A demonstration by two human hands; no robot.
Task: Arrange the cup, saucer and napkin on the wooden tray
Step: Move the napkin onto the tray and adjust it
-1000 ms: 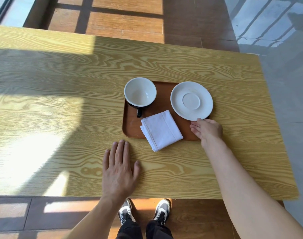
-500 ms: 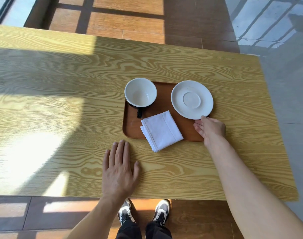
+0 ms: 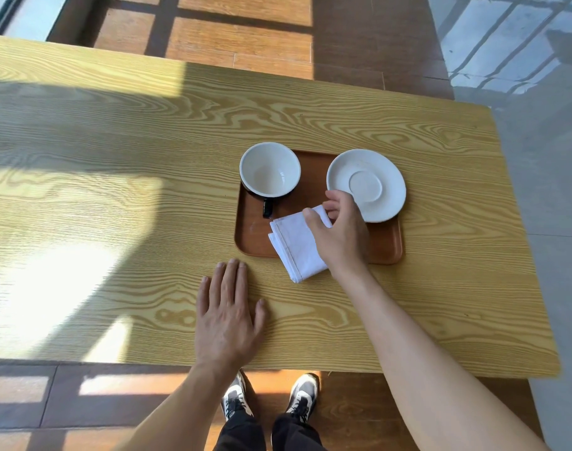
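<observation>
A brown wooden tray (image 3: 385, 247) lies on the table. At its far left corner stands an empty cup (image 3: 270, 169), white inside and dark outside, its handle pointing toward me. A white saucer (image 3: 375, 177) rests on the tray's far right corner. A folded white napkin (image 3: 294, 245) lies tilted on the tray's near side, one corner hanging over the near rim onto the table. My right hand (image 3: 340, 232) is over the napkin's far corner, thumb and fingers pinching the cloth. My left hand (image 3: 227, 312) lies flat on the table, fingers spread, below the tray.
The yellow wood-grain table (image 3: 115, 190) runs wide to the left, with its near edge just above my shoes (image 3: 268, 398). Its right edge lies close to the tray. Wooden and grey tiled floor surrounds it.
My right hand has left the tray's near right edge, moved left and taken hold of the napkin's far corner. Cup, saucer and left hand stay where they were.
</observation>
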